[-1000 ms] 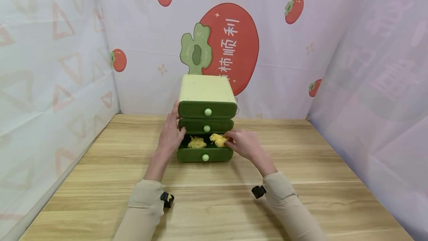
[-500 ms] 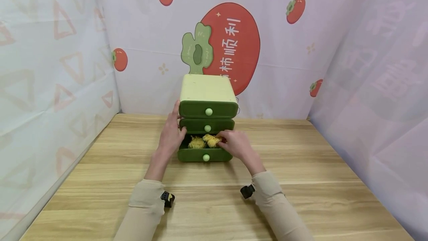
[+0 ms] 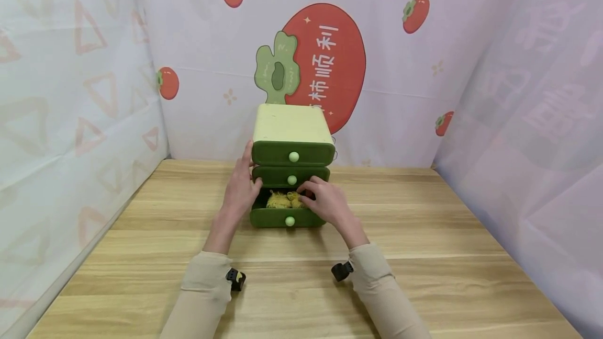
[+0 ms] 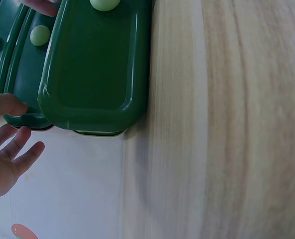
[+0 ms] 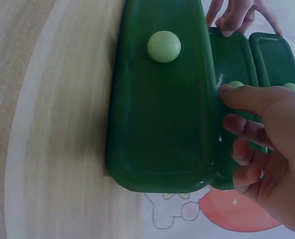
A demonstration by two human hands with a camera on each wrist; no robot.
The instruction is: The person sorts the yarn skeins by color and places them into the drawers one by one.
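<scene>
A small desktop drawer cabinet (image 3: 293, 122), with a cream top and green fronts, stands on the table with its bottom drawer (image 3: 269, 217) pulled out. In that drawer lie two yellow yarn bundles, the left one (image 3: 278, 201) beside the right one (image 3: 294, 199), which is partly behind fingers. My left hand (image 3: 239, 192) rests against the cabinet's left side, thumb at the middle drawer's front and the other fingers spread. My right hand (image 3: 327, 202) is over the drawer's right end; in the right wrist view its thumb and fingers (image 5: 246, 152) are apart with nothing visible between them.
The wooden table (image 3: 301, 286) extends around the cabinet. A printed cloth backdrop (image 3: 202, 119) rises close behind it, with cloth walls at both sides. Round pale knobs, including the bottom one (image 3: 290, 221), stick out from the drawer fronts.
My right hand has moved left, set the right yarn bundle down beside the other in the bottom drawer, and loosened its fingers. My left hand has stayed at the cabinet's side.
</scene>
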